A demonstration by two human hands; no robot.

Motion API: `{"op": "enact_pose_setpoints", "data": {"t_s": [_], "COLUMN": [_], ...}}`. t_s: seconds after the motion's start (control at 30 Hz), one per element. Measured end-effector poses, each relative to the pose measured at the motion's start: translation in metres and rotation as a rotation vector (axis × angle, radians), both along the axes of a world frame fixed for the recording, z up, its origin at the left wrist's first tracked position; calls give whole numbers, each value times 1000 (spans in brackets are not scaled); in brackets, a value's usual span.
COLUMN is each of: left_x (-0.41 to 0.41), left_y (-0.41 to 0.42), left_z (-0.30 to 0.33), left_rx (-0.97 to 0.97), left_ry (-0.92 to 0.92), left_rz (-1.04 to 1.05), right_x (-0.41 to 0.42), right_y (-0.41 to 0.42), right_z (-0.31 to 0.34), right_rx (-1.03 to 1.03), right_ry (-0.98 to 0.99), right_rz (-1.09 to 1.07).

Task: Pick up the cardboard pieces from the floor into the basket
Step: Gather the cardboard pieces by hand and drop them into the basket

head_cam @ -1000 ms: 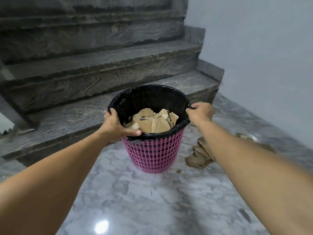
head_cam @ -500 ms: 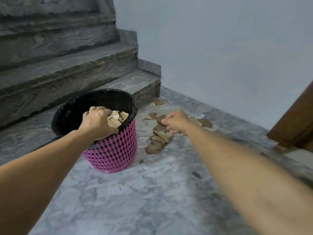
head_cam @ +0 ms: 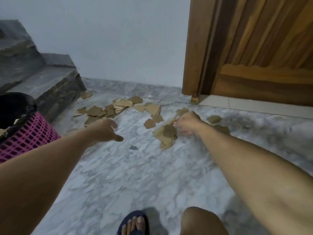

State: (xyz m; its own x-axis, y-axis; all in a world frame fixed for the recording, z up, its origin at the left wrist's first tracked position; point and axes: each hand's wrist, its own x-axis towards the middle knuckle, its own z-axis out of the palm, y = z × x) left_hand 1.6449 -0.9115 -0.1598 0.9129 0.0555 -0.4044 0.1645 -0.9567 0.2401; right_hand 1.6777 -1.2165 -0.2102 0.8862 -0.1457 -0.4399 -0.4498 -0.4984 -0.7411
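Several torn brown cardboard pieces (head_cam: 108, 110) lie scattered on the grey marble floor near the wall. A small heap of cardboard (head_cam: 166, 135) sits closer to me. My right hand (head_cam: 188, 122) is down at the far edge of that heap, its fingers curled onto a few cardboard pieces. Reaching out low over the floor, my left hand (head_cam: 106, 130) has its fingers spread and its thumb out, holding nothing, just short of the left cluster. The pink basket (head_cam: 32, 133) with its black liner stands at the left edge, partly out of frame.
Dark stone stairs (head_cam: 50, 82) rise behind the basket on the left. A wooden door and frame (head_cam: 254, 48) stand at the right. A pale wall closes the back. My foot in a blue sandal (head_cam: 135, 223) and my knee (head_cam: 199, 221) are at the bottom.
My view swung right, away from the basket. My left hand let go of the basket rim and reached out over the floor. My right hand moved onto the cardboard heap.
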Motion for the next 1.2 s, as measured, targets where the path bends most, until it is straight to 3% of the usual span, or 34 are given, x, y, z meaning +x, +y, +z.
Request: {"op": "enact_pose_setpoints", "data": {"t_s": [0.1, 0.53, 0.73, 0.9, 1.07, 1.2], "left_x": [14, 135, 168, 178, 179, 189], "left_y": [-34, -158, -190, -193, -194, -193], "left_z": [-10, -111, -171, -218, -236, -242], "left_rx": [-22, -41, 52, 53, 148, 149], "left_ry": [25, 127, 102, 202, 171, 135], "left_rz": [-77, -217, -210, -127, -26, 0], "right_x": [-11, 22, 65, 91, 125, 152], "right_y": [-49, -191, -190, -177, -192, -210], "right_z": [-18, -91, -131, -172, -167, -169], "right_rx": [-95, -124, -373, -539, -614, -940], "right_ry": [38, 272, 351, 378, 472, 311], "right_rz": [-48, -411, -332, -407, -202, 312]}}
